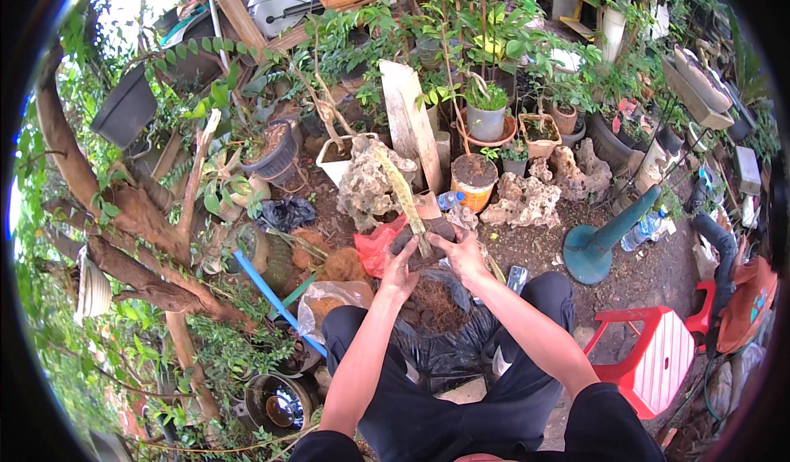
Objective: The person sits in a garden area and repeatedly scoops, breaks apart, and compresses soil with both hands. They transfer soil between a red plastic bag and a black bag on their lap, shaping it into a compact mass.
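My left hand [400, 272] and my right hand [460, 253] hold a dark clump of soil or fiber [435, 240] from both sides. A long mottled yellow-green leaf [398, 184] stands up out of the clump, its base between my thumbs. Below my hands, between my knees, is a black plastic bag [432, 345] with reddish-brown fibers [441, 308] and dark pieces in it. A red plastic bag [378, 246] lies just beyond my left hand. A clear bag [327, 301] of brownish material sits by my left knee.
Porous rocks [521, 200], an orange-and-white bucket [474, 184] and a bottle with a blue cap [450, 200] stand ahead. To the right are a green cone-shaped object [589, 252] and a red plastic stool [654, 357]. A blue stick [271, 295], tree branches and a dark pot [278, 400] are at left.
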The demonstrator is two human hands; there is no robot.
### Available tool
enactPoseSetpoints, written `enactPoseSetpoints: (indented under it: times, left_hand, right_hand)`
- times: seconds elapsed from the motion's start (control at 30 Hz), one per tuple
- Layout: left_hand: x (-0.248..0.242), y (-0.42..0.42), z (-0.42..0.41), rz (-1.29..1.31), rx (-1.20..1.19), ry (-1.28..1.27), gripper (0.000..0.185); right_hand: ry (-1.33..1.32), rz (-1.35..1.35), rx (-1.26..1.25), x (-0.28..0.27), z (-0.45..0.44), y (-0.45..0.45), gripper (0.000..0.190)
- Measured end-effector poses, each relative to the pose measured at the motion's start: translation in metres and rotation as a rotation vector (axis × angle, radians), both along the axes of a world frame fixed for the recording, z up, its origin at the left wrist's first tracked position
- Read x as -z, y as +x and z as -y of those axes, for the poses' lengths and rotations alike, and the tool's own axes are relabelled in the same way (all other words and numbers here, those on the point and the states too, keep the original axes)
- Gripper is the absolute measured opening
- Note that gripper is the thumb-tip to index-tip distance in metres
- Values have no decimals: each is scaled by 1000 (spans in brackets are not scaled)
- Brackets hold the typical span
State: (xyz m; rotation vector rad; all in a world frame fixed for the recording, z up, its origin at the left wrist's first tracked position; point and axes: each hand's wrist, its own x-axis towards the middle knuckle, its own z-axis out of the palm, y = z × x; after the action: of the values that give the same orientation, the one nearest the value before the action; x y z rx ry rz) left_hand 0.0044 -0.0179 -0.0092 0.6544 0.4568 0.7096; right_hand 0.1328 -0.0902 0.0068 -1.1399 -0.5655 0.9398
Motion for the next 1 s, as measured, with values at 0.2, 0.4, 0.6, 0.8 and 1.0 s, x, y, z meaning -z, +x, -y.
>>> enactPoseSetpoints:
  times: [0.2, 0.4, 0.6, 0.8, 1.0]
  left_hand:
    - [3, 10, 8, -55, -113, 43, 27]
    - [5, 10, 9, -55, -152, 60, 26]
    - [-7, 2, -3, -61, -157, -12, 27]
    - [2, 0, -3, -44, -132, 42, 28]
    - [8, 4, 0, -40, -123, 72, 29]
  right_hand:
    - [-19, 281, 117, 2, 1, -9, 36]
    - [-24, 484, 150, -1, 5, -19, 48]
    - [-10, -263, -53, 15, -3, 5, 39]
    - [70, -527, -50, 29, -8, -7, 36]
    - [-73, -446, -43, 25, -6, -16, 43]
